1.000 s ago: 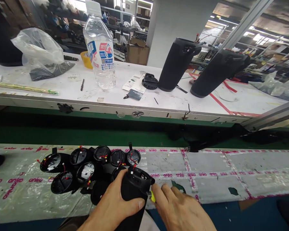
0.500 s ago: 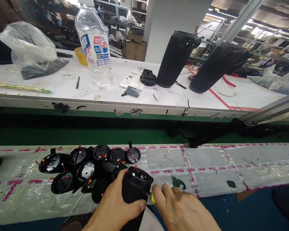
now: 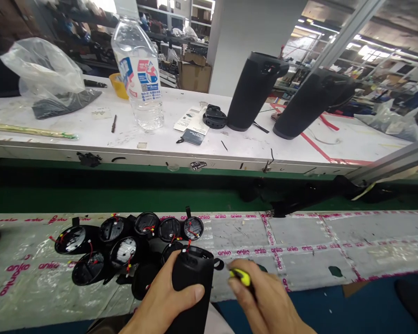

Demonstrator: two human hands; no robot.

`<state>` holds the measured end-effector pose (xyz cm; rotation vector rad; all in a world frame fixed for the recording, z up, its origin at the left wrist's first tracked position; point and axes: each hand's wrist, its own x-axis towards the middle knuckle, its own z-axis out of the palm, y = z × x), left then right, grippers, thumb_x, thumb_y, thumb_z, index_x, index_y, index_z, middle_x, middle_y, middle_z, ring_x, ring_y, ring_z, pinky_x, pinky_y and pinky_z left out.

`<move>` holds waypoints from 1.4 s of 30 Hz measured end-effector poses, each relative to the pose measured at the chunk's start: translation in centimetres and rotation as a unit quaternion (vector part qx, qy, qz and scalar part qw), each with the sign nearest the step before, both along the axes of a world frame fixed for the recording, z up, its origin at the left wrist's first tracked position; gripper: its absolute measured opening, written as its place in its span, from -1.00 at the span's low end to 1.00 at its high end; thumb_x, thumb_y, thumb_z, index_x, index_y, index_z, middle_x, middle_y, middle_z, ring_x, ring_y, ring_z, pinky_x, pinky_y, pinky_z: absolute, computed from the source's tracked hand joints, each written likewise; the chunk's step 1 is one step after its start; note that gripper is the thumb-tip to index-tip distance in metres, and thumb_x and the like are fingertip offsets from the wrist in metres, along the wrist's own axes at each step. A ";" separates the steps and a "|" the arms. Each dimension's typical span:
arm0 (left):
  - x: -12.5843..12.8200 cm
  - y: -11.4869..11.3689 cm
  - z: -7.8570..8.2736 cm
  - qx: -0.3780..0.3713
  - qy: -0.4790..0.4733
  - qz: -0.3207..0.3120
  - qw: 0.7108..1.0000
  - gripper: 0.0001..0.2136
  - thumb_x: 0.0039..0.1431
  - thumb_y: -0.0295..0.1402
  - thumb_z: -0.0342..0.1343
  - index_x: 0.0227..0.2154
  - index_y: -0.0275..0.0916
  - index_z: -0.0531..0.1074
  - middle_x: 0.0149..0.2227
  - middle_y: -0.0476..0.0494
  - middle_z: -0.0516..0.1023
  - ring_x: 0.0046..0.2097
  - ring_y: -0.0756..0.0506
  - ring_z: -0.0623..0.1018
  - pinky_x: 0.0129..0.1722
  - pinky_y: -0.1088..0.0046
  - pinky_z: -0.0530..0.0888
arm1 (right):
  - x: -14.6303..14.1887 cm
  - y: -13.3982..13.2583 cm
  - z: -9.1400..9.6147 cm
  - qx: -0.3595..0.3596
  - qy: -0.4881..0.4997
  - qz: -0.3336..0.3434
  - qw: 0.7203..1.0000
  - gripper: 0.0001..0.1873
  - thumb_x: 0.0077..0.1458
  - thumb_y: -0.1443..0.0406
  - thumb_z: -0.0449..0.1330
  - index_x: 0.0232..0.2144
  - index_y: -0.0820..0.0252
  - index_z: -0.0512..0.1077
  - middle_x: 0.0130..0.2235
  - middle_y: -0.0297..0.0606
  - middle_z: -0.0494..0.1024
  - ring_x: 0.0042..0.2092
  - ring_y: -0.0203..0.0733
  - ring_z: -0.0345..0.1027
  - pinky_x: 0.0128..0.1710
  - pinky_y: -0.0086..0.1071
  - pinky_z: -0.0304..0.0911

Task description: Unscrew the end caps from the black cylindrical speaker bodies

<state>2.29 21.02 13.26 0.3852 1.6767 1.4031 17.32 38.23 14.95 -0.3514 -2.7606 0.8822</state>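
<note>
My left hand (image 3: 167, 299) is wrapped round a black cylindrical speaker body (image 3: 191, 278), held upright at the near edge of the taped work surface (image 3: 299, 241); its open top shows red wires. My right hand (image 3: 264, 301) is just right of it, a little apart, fingers closed on a small tool with a yellow-green handle (image 3: 241, 277). The hand is blurred by motion. To the left of the speaker body lie several black round end caps (image 3: 125, 241) with red wires.
Across a green conveyor belt (image 3: 125, 197) stands a white bench (image 3: 90, 134) with a water bottle (image 3: 139, 69), a clear plastic bag (image 3: 45, 76), two tall black speakers (image 3: 254, 90) (image 3: 310, 104), a black cap and leaflets (image 3: 195, 123). An aluminium frame bar (image 3: 390, 160) crosses at right.
My right hand has drawn the yellow-handled tool away from the speaker body's side, to the right and slightly up. My left hand keeps its grip on the body.
</note>
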 end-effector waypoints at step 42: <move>-0.3 -0.3 1.7 0.064 -0.062 0.013 0.996 -0.35 -0.03 -0.09 0.33 0.14 -0.09 0.32 0.15 -0.15 0.51 0.19 -0.33 0.46 0.25 0.05 0.32 | -1.1 -0.7 0.2 0.231 -0.003 0.107 0.967 -0.89 0.38 0.29 -0.04 -0.09 0.10 0.26 -0.40 -0.40 0.48 -0.44 -0.21 0.45 -0.58 -0.35 0.07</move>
